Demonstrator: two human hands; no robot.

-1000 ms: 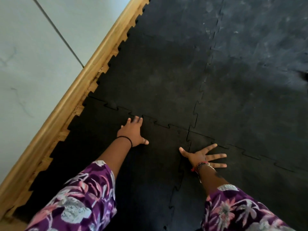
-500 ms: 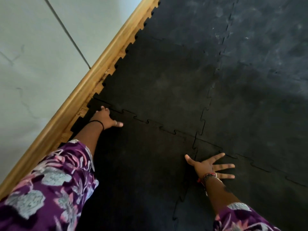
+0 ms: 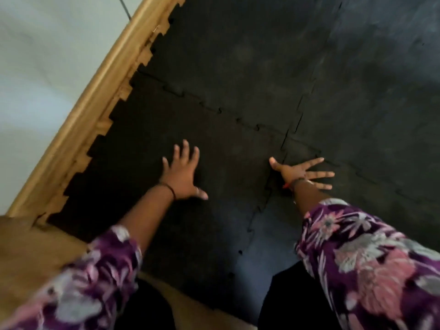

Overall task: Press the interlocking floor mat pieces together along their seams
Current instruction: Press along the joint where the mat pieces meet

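Black interlocking floor mat pieces cover the floor. The near left mat piece (image 3: 147, 129) meets the far piece (image 3: 238, 63) along a toothed seam (image 3: 214, 108). A second seam (image 3: 262, 206) runs towards me between the near left piece and the near right mat piece (image 3: 357, 186). My left hand (image 3: 182, 173) lies flat, fingers spread, on the middle of the near left piece, holding nothing. My right hand (image 3: 300, 173) is spread flat on the near right piece, its thumb reaching over the seam close to the four-piece corner (image 3: 285, 136).
A wooden skirting board (image 3: 90, 96) runs diagonally along the mat's toothed left edge, below a pale wall (image 3: 47, 55). Bare tan floor (image 3: 28, 246) shows at the near left. My dark-clad knees (image 3: 285, 298) are at the bottom.
My left hand has left the seam by the skirting board and come back towards me onto the middle of the near left piece. My right hand stays spread in the same spot. The view has shifted.
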